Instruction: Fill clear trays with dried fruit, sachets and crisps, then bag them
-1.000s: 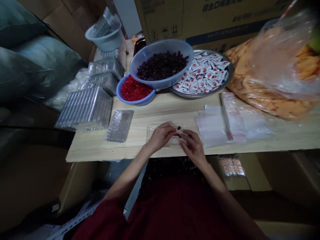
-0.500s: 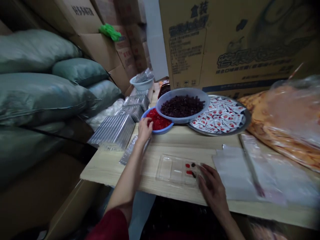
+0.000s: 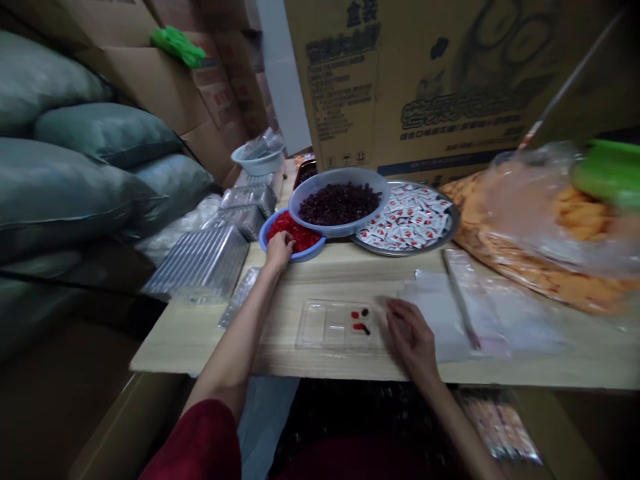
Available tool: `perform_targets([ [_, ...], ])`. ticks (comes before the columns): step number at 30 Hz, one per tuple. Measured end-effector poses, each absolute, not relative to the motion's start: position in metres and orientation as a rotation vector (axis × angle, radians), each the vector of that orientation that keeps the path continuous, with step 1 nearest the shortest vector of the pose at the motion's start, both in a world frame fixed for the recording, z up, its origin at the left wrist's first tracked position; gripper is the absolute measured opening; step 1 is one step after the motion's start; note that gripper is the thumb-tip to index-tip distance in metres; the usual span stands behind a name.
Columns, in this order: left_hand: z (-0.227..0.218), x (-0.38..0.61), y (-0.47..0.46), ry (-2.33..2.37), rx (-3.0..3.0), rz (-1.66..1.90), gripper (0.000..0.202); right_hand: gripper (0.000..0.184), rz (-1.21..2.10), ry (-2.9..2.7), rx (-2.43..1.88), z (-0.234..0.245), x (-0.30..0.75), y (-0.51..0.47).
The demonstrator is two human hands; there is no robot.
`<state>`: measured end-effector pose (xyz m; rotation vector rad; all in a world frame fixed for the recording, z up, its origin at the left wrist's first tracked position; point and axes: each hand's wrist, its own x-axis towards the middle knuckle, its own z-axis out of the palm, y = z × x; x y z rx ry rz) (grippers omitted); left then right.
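My left hand (image 3: 279,251) rests at the front rim of a blue bowl (image 3: 300,257) of diced red fruit, its fingertips at the red pieces. Whether it holds any is hidden. My right hand (image 3: 411,337) lies open on the wooden table (image 3: 200,347), just right of a clear plastic tray (image 3: 320,327). A few red and dark pieces (image 3: 360,320) sit in the tray's right part. Behind the red bowl stands a larger translucent blue bowl (image 3: 340,230) of dark raisins.
A steel tray (image 3: 405,252) of white-and-red sachets stands behind. Stacked clear trays (image 3: 197,263) sit at left, with a single tray (image 3: 239,297) by them. Flat plastic bags (image 3: 450,313) lie right of my right hand, and a bag of orange pieces (image 3: 550,267) beyond. Cartons and sacks surround the table.
My hands were together over the tray a second ago. My left hand has since moved to the red bowl, and my right hand has moved to the tray's right side, uncovering the pieces.
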<state>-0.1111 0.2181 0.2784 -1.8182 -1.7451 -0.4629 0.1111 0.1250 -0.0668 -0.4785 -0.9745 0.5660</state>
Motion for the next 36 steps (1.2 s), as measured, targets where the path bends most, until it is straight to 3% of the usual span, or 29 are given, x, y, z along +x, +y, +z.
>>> perform_targets([
  [7,0.292,-0.105,0.234,-1.788,-1.893,-0.502,0.022,0.018,0.357,-0.821,-0.515,-0.009,0.193,0.179],
  [15,0.292,-0.113,0.228,-1.775,-1.949,-0.826,0.006,0.018,0.636,-1.014,-0.502,-0.072,0.114,0.120],
  [20,0.291,-0.113,0.220,-1.745,-2.059,-1.026,0.020,0.021,0.692,-1.040,-0.547,-0.106,0.097,0.105],
  [24,0.293,-0.110,0.215,-1.734,-2.076,-1.092,0.032,0.020,0.713,-1.030,-0.571,-0.113,0.100,0.107],
  [31,0.290,-0.106,0.212,-1.723,-1.976,-0.990,0.017,0.019,0.759,-1.004,-0.509,-0.108,0.095,0.102],
  [36,0.289,-0.102,0.211,-1.655,-1.828,-0.975,0.023,0.019,0.754,-0.993,-0.526,-0.114,0.086,0.105],
])
